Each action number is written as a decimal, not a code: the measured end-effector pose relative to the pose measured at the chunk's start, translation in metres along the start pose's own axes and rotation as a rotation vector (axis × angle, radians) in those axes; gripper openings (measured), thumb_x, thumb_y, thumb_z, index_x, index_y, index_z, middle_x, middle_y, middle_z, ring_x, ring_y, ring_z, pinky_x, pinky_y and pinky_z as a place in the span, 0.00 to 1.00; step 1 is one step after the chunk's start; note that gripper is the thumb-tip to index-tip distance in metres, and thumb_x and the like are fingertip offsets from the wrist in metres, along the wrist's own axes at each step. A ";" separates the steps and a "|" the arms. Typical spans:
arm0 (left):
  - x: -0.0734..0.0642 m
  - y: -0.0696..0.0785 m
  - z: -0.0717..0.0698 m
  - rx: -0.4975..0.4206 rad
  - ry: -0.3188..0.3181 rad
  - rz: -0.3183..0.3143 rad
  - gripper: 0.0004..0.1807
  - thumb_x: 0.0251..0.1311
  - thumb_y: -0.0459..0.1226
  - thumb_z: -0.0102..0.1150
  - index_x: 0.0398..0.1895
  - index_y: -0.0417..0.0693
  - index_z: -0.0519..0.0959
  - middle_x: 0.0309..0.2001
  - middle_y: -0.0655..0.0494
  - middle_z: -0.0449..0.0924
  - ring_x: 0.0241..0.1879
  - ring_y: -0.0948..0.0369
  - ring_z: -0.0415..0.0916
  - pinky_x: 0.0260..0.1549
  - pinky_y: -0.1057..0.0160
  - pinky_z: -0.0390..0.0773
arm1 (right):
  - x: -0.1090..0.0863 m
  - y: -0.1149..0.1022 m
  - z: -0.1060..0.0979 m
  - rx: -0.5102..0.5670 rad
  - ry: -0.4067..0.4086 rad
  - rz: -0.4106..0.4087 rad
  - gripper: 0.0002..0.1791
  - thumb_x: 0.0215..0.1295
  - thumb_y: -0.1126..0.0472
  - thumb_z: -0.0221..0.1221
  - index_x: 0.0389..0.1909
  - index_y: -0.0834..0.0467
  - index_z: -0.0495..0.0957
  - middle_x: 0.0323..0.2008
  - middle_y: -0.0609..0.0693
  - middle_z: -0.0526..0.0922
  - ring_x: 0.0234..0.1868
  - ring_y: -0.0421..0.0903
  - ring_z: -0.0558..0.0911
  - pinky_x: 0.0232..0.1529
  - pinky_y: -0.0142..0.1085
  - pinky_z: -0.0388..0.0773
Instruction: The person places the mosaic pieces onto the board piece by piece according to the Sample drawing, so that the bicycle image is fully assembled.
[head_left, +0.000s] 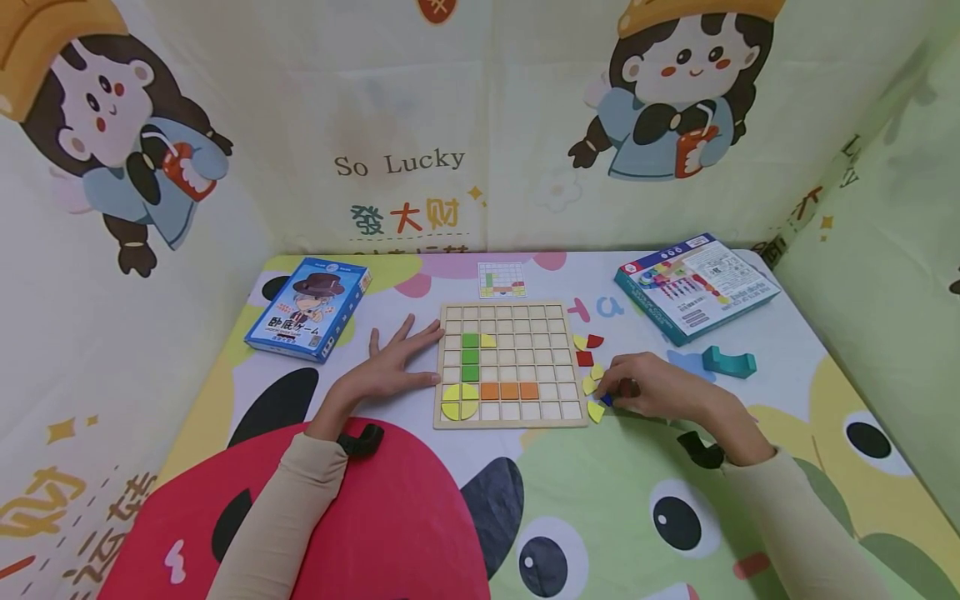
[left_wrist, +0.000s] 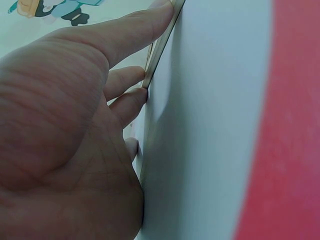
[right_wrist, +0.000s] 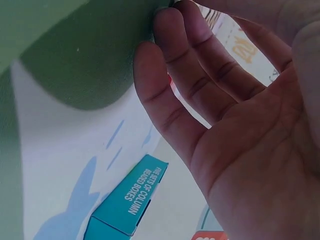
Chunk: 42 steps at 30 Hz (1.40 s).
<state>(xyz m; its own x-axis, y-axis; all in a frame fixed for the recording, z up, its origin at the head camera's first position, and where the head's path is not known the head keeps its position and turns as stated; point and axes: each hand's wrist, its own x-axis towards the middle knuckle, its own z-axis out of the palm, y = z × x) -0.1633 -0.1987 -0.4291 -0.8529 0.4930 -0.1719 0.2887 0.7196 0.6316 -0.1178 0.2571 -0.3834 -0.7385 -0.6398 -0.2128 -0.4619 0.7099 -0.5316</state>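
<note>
A wooden grid board [head_left: 523,321] lies flat on the table. In its cells sit green squares [head_left: 470,357], orange squares [head_left: 509,391], a yellow quarter-circle [head_left: 488,341] and a full circle of yellow quarter pieces [head_left: 460,402]. My left hand [head_left: 397,358] rests at the board's left edge, fingers spread and straight; in the left wrist view, thumb and fingertips touch the rim. At the right edge, my right hand [head_left: 651,385] bends its fingers down and pinches a small blue piece [head_left: 607,400]. The right thumb is mostly hidden in the right wrist view.
Loose yellow pieces [head_left: 596,411] and red pieces [head_left: 584,358] lie beside the board's right edge. Behind the board is a pattern card [head_left: 502,280]. A blue game box [head_left: 307,308] stands left, a teal-sided box [head_left: 697,287] and a curved teal block [head_left: 729,362] right.
</note>
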 end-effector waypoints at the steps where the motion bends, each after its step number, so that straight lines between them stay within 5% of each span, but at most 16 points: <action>1: 0.000 0.000 0.000 0.001 0.001 0.003 0.49 0.65 0.53 0.68 0.86 0.63 0.56 0.88 0.58 0.48 0.88 0.45 0.24 0.73 0.25 0.12 | 0.000 0.000 0.000 0.000 0.000 0.004 0.15 0.65 0.66 0.72 0.50 0.48 0.91 0.48 0.47 0.87 0.44 0.42 0.81 0.45 0.28 0.85; 16: 0.000 0.000 0.001 0.008 0.000 -0.002 0.49 0.65 0.54 0.68 0.86 0.63 0.55 0.88 0.58 0.48 0.88 0.45 0.24 0.73 0.25 0.12 | 0.001 -0.005 0.000 -0.024 0.006 0.000 0.13 0.64 0.64 0.73 0.48 0.50 0.90 0.44 0.46 0.86 0.40 0.40 0.79 0.42 0.28 0.82; 26: 0.000 0.001 0.000 0.009 -0.001 0.004 0.48 0.66 0.54 0.68 0.86 0.63 0.56 0.88 0.58 0.48 0.88 0.45 0.23 0.73 0.25 0.12 | -0.008 0.001 0.008 -0.035 0.079 0.075 0.08 0.65 0.58 0.74 0.42 0.49 0.86 0.30 0.38 0.80 0.32 0.37 0.75 0.35 0.28 0.76; 34: -0.001 0.000 0.000 0.005 0.005 0.007 0.48 0.66 0.54 0.67 0.86 0.62 0.56 0.88 0.57 0.48 0.88 0.44 0.24 0.73 0.24 0.12 | -0.010 0.014 0.012 0.044 0.105 0.061 0.08 0.65 0.56 0.74 0.41 0.49 0.85 0.30 0.38 0.81 0.32 0.36 0.76 0.35 0.28 0.77; 42: 0.000 0.000 0.000 0.007 0.005 0.005 0.48 0.66 0.54 0.68 0.86 0.63 0.56 0.88 0.57 0.48 0.88 0.45 0.24 0.73 0.24 0.12 | -0.016 0.027 0.007 0.230 0.091 0.090 0.13 0.65 0.57 0.73 0.49 0.55 0.87 0.35 0.45 0.81 0.37 0.38 0.77 0.36 0.26 0.75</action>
<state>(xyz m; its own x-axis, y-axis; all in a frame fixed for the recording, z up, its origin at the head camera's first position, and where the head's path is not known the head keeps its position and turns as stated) -0.1631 -0.1987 -0.4288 -0.8533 0.4946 -0.1651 0.2961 0.7203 0.6273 -0.1153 0.2842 -0.4002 -0.8175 -0.5408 -0.1981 -0.2764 0.6701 -0.6889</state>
